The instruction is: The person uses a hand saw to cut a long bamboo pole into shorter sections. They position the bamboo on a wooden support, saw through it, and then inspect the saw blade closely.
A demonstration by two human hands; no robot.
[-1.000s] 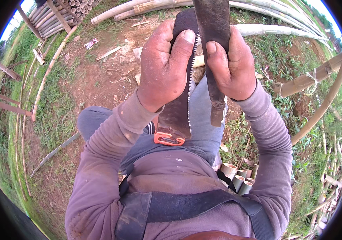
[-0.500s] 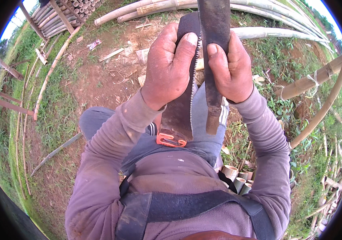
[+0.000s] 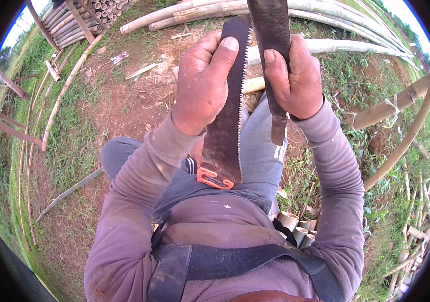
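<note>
My left hand (image 3: 202, 83) is closed round the dark blade of a handsaw (image 3: 222, 131), its thumb lying on the flat near the far end. The saw's toothed edge faces right, and its orange handle (image 3: 216, 178) rests near my lap. In my right hand (image 3: 295, 80) is a machete (image 3: 270, 25), a wide dark blade that narrows to a short brown wooden end (image 3: 278, 133) below the fist. The machete tilts slightly, just right of the teeth. A small gap shows between the two blades, and the machete's far tip is cut off by the picture's upper edge.
Long bamboo poles (image 3: 200, 15) lie across the far ground. Cut bamboo tubes (image 3: 289, 220) stand by my right hip. A tied bamboo pole (image 3: 396, 104) and a curved stick (image 3: 401, 143) are at the right. Stacked bamboo (image 3: 66, 24) sits far left.
My right hand has shifted slightly right, and the machete has tilted, opening the gap from the saw teeth. My left hand has moved a little left, still holding the saw.
</note>
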